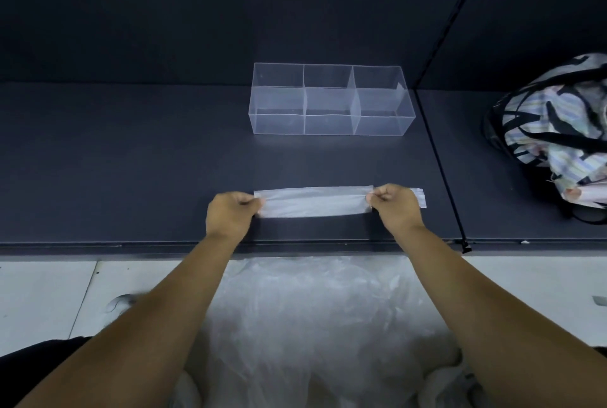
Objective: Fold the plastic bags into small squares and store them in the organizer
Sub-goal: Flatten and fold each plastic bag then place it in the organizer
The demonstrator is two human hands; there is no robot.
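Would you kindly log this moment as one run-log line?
left hand: pinches bag strip | right hand: pinches bag strip | organizer: holds no bags

A stripy bag (555, 131) with black straps sits on the dark table (131, 161), far right. A thin black line (440, 158) crosses the table. White floor (42, 302) below.

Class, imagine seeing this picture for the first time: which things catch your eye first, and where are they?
The left hand and right hand pinch a long folded plastic bag near the front edge of the dark table. Behind it stands a clear divided organizer. A patterned bag lies far right.
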